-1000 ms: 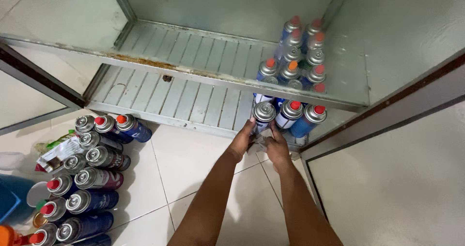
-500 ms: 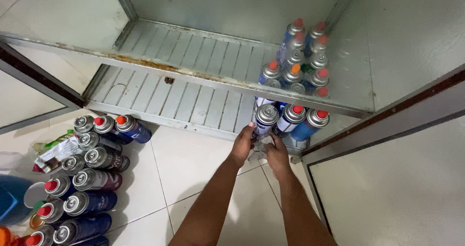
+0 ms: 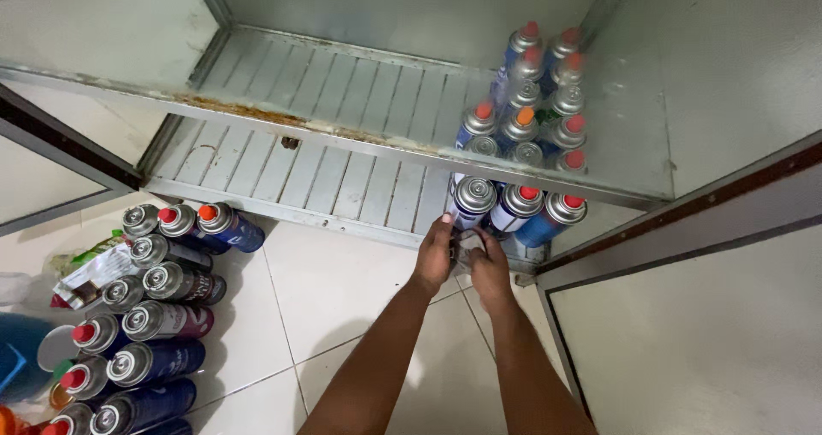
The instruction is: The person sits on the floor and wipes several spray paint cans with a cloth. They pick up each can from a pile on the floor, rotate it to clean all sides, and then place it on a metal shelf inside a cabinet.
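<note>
The gas canister (image 3: 470, 205) under both hands showed a shiny metal top, bare and capless, with a printed glossy body. Beside it, canisters (image 3: 545, 217) wore smooth red plastic caps over bright metal shoulders. The cabinet shelf (image 3: 342, 182) was dull grey slatted metal, scuffed, and the upper shelf edge (image 3: 248, 112) carried rough brown rust. The floor tiles (image 3: 334, 289) looked pale, smooth and faintly glossy. The floor cans (image 3: 158, 319) gleamed in coloured lacquer.

Bare slatted shelves (image 3: 342, 101) left of canisters (image 3: 531, 101)
</note>
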